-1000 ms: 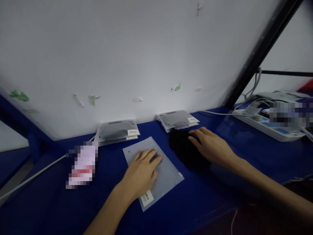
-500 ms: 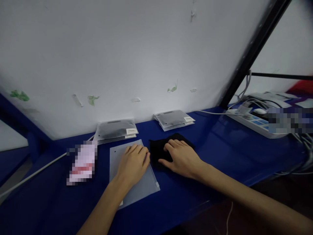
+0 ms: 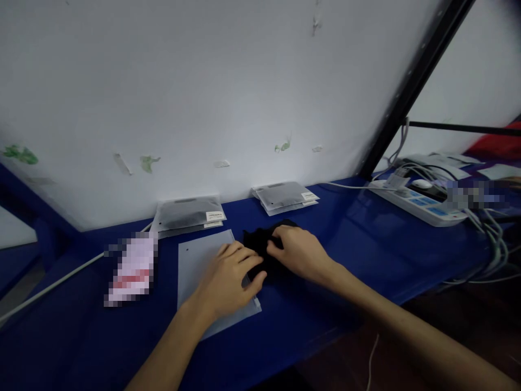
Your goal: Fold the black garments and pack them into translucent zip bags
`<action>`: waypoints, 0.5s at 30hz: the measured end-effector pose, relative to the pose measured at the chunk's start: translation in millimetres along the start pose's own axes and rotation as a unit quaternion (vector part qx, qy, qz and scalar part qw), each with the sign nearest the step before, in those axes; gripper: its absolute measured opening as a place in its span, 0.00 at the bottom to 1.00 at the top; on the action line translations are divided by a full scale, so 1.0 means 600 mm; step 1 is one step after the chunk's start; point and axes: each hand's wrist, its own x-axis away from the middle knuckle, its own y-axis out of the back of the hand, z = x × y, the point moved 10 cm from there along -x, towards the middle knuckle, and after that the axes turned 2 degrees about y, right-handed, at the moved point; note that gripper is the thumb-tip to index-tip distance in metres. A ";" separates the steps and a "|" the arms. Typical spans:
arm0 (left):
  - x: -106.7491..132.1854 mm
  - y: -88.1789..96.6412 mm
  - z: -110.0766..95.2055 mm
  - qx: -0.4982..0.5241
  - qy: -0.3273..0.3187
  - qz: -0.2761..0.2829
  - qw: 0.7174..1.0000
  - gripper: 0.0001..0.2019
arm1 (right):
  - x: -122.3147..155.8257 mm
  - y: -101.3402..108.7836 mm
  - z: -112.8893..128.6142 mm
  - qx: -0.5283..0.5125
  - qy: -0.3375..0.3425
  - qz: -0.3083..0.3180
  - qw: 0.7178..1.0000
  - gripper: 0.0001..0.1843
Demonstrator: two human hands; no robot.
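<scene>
A piece of black cloth [image 3: 257, 239] lies bunched on the blue table, and its exact kind cannot be made out. My right hand [image 3: 300, 251] has its fingers curled into the cloth, with thumb and forefinger closed on it. My left hand [image 3: 232, 278] reaches over a flat frosted zip bag [image 3: 193, 258], fingers spread and fingertips at the cloth's left edge. The bag's slider shows at its lower right corner, and my left hand and forearm cover much of its middle.
Two small stacks of packed frosted bags with white labels, a left one [image 3: 189, 213] and a right one [image 3: 285, 195], lie along the wall. A blurred pink item [image 3: 134, 266] is at left. A white power strip [image 3: 419, 203] with cables sits at right.
My left hand has moved right from the bag to the cloth's edge, its fingers spreading. My right hand's fingers have curled in, and the cloth is more bunched.
</scene>
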 end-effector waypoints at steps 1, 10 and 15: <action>0.001 -0.006 -0.002 0.003 0.001 0.020 1.000 0.12 | -0.003 0.014 -0.015 -0.033 -0.021 -0.013 0.999 0.12; -0.002 -0.020 0.037 -0.069 0.075 0.051 0.993 0.13 | 0.021 0.149 -0.266 -0.079 -0.185 -0.146 0.969 0.19; 0.000 -0.013 0.053 -0.124 0.098 0.032 0.987 0.13 | 0.051 0.108 -0.383 -0.023 -0.219 -0.127 0.967 0.20</action>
